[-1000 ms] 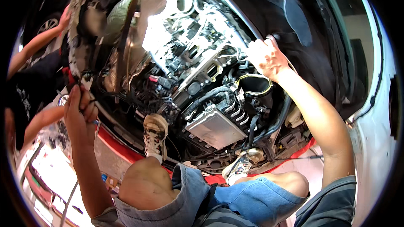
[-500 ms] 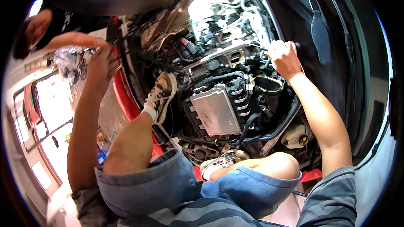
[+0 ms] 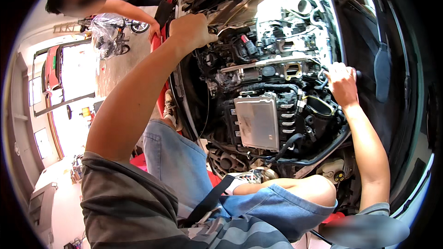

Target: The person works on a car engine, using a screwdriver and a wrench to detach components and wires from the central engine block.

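Observation:
My left hand [image 3: 190, 31] is a closed fist over the far left edge of the engine bay. A small dark piece shows at its fingertips, too little to name. My right hand [image 3: 342, 83] is curled at the right side of the engine, beside hoses and a dark knob-like end [image 3: 359, 74]; what lies inside its fingers is hidden. Between my arms is the exposed engine [image 3: 263, 71], with a flat silver module [image 3: 256, 122] nearer to me. A black oval opening [image 3: 319, 106] with a yellowish rim sits right of the module.
My knee [image 3: 318, 191] and one shoe [image 3: 254, 175] are over the bay's near part; the other shoe [image 3: 170, 110] is by the red fender [image 3: 161, 97]. Another person's hand [image 3: 155, 30] touches the car at far left. A dark panel [image 3: 364, 60] bounds the right.
My left hand has moved right, away from the other person's hand, to the engine bay. My left foot has come off the engine bay toward the fender. My right hand stays put.

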{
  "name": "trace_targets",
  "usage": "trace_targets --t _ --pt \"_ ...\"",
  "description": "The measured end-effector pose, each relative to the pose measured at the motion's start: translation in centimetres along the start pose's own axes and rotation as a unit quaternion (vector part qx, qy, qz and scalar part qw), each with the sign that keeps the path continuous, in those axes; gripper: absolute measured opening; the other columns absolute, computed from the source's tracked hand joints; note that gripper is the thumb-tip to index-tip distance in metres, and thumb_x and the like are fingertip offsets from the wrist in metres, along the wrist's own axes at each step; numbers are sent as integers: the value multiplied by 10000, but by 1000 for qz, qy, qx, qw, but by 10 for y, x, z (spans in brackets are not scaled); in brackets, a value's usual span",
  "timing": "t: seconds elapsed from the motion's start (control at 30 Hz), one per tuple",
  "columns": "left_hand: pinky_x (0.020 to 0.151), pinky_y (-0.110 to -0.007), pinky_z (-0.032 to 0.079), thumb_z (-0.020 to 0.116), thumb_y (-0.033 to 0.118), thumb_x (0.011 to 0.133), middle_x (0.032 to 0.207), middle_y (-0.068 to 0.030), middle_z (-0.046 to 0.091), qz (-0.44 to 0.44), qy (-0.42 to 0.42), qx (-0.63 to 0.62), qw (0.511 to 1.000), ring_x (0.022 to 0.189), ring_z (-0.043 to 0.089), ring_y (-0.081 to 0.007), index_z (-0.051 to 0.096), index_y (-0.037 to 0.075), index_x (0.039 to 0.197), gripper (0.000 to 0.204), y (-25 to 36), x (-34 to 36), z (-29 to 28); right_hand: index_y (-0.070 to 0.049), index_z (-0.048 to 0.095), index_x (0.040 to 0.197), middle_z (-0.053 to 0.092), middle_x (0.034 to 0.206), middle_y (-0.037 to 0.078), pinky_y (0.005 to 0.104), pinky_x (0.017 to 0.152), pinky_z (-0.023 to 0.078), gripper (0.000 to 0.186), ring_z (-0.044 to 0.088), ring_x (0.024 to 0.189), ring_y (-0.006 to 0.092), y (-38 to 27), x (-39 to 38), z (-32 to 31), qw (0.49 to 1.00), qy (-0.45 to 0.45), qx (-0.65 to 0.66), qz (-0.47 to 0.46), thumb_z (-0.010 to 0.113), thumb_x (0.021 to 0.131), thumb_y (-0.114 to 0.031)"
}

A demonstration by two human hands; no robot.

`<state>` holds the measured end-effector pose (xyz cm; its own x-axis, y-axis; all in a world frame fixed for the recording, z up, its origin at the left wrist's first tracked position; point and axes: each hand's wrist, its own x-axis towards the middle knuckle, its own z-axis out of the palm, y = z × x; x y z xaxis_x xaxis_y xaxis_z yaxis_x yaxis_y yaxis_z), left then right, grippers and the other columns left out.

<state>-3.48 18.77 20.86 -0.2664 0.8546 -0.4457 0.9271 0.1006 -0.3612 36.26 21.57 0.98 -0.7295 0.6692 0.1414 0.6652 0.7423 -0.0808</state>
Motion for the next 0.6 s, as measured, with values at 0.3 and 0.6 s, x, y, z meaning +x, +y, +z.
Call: trace_targets --t 0.3,0.6 --pt "689 -389 555 807 586 576 874 -116 716 58 -242 154 956 822 703 -280 728 65 881 609 -88 -74 78 -60 602 999 532 860 84 376 763 392 194 537 852 251 -1 2 -11 999 25 -22 -8 662 848 -166" --pt "658 -412 519 722 429 778 761 -124 681 63 -84 216 971 767 682 -308 715 97 686 345 -228 -63 152 -54 601 1005 564 922 89 391 798 390 237 540 890 258 -6 7 -5 999 9 -45 -10 667 845 -215"
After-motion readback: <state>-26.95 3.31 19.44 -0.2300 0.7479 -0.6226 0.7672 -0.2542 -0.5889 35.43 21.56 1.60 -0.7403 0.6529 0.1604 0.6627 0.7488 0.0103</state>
